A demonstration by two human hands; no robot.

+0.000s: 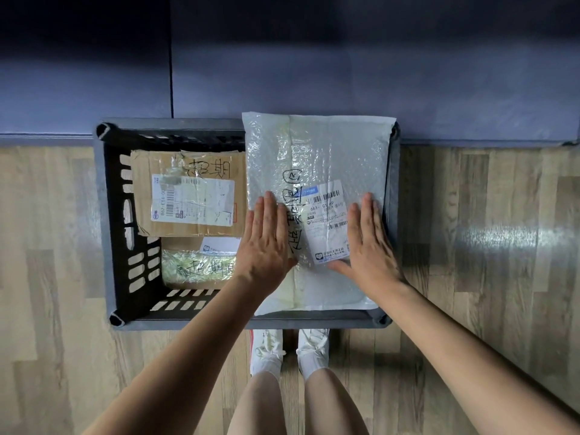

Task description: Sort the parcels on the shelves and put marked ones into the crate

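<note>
Both hands, left (pixel 265 238) and right (pixel 368 243), press flat with straight fingers on the mailer (pixel 317 171), which fills the crate's (pixel 105 215) right half. Left of it lie a box (pixel 188 189) and a smaller parcel (pixel 197 266).

Wood-plank floor (pixel 62 246), grey crate (pixel 103 215) standing on it

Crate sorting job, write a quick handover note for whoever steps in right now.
Left hand and right hand: both flat, fingers straight, pressing the white bubble mailer.
Mailer: hand-marked, lying over the right side of the grey crate, its far edge over the rim.
Already in the crate: marked cardboard box and a marked taped parcel nearer you.
Left: settle the mailer inside. The shelves are out of view, so I cannot tell what remains.
</note>
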